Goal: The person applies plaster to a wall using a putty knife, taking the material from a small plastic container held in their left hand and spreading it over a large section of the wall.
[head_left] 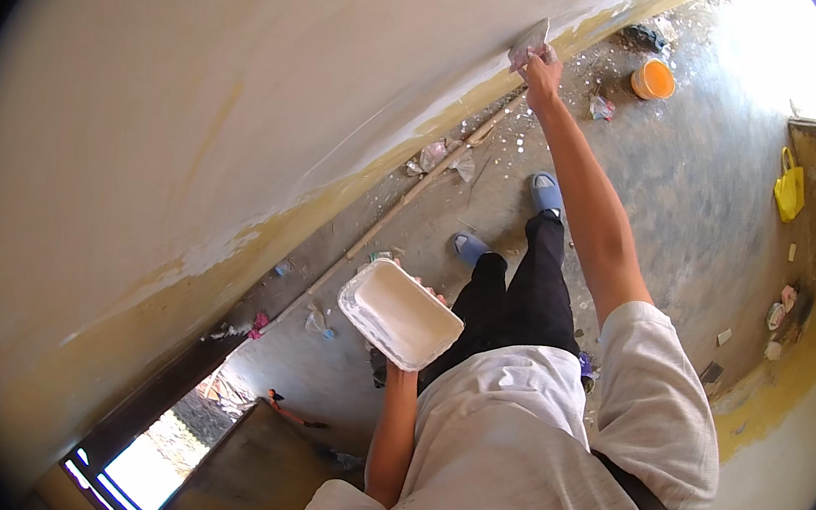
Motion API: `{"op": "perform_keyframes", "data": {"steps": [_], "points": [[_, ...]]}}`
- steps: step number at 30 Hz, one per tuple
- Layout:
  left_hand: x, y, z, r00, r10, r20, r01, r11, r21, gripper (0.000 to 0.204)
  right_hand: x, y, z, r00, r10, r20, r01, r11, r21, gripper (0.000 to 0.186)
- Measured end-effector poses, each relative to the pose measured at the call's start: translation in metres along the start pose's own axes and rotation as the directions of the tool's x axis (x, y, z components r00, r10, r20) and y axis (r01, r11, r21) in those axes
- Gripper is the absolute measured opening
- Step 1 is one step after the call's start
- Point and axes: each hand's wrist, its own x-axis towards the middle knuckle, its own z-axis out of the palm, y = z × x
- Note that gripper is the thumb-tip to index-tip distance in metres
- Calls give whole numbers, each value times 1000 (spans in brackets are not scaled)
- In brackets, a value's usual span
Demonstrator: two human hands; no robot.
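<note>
My right hand is stretched far forward, closed on a flat plastering trowel whose blade lies against the wall. The wall is coated pale white, with a yellowish strip along its lower edge. My left hand supports a white rectangular tray from beneath, in front of my waist. Only its fingertips show past the tray's far side; the palm is hidden. Pale smears coat the tray's rim and inside.
A long pole lies on the floor along the wall's foot, among plastic scraps. An orange bucket stands beyond my right hand. A yellow bag hangs at the far right. A door panel and opening are at lower left.
</note>
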Motion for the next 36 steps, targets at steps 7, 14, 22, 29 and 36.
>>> {"op": "perform_keyframes", "data": {"steps": [7,14,22,29,36], "points": [[-46,54,-43,997,50,59,-51,999,11,54,-101,24,82,999,9,-42,-15,991,-135,15],[-69,80,-54,987,111,112,-109,994,-24,55,-181,58,143,993,-113,-41,104,979,-176,14],[-93,96,-71,974,193,119,-171,970,-172,65,-328,59,229,983,-91,157,121,974,-193,15],[-92,97,-77,964,234,128,-222,969,-106,56,-400,59,214,904,154,398,-169,986,3,28],[-71,78,-48,986,163,18,-163,987,-4,56,-336,20,73,785,408,466,-489,870,61,26]]}}
